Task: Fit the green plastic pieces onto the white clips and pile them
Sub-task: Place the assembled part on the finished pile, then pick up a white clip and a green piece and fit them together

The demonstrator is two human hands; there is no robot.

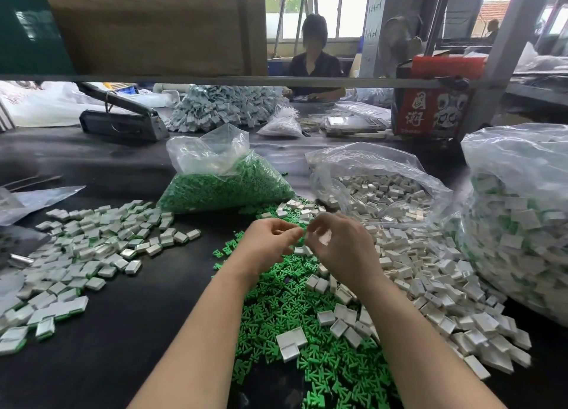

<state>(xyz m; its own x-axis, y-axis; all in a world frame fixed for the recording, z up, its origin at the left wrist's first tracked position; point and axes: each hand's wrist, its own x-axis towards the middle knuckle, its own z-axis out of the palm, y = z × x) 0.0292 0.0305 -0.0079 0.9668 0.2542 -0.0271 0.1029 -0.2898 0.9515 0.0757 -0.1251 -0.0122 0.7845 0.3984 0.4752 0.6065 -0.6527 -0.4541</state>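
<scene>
Loose green plastic pieces [295,322] lie heaped on the black table in front of me. White clips [430,285] spread in a heap to their right. Both hands are raised over the green heap, fingertips almost meeting. My right hand [341,248] curls its fingers round a white clip [324,238]. My left hand [270,239] has thumb and fingers pinched together at its tip; what it pinches is too small to make out. A pile of fitted clips [80,255] with green edges covers the table at left.
An open bag of green pieces [224,184] and a bag of white clips [378,187] stand behind the hands. A large bag of fitted clips [519,224] fills the right edge. Another person [313,58] sits across the table, beyond a metal rail.
</scene>
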